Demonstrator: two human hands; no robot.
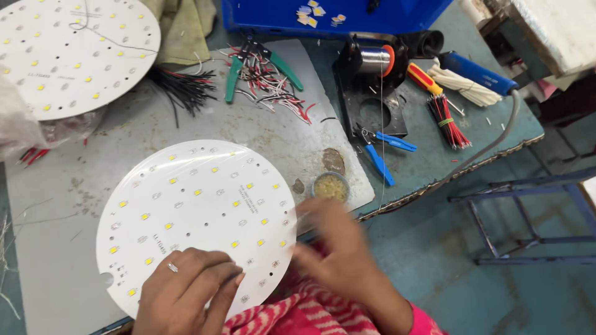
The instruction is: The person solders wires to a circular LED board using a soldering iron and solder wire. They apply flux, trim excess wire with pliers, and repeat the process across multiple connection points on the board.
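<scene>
One view only, from the head camera, looking down on a bench.

Progress, as judged from how things lie: the round white board (198, 217) lies flat on the grey sheet (62, 248), at about 7 o'clock in the picture. Its small yellow chips look seated across the face. No wires show on it, so by my reading wiring has not begun on this board. A second round board (68, 53) sits at 11 o'clock with a thin wire trailing over its face; whether it is finished cannot be told.

Supplies well apart from the hands:
- loose red, black and white wire ends (273, 87) at 12 o'clock, green-handled cutters (239, 71) among them
- solder spool (375, 60) on a black stand at 1 o'clock
- blue-handled iron (478, 73) at 2 o'clock, untouched
- blue-handled tweezers (382, 155) just below the stand
- small tin of yellowish paste (330, 186), just beside the board's rim at 3 o'clock of it

Hands:
- left hand (183, 288) lies palm down on the board's lower edge, at its 6 o'clock. Fingers close together, slightly curled, tips pressing the board flat. Ring on one finger. Holds nothing.
- right hand (338, 248) is blurred, at the board's 4 o'clock edge, near the tin. Fingers seem loosely spread toward the rim; whether they pinch anything I cannot tell.

Red-and-white striped cloth (292, 313) lies under both wrists at 6 o'clock.
</scene>
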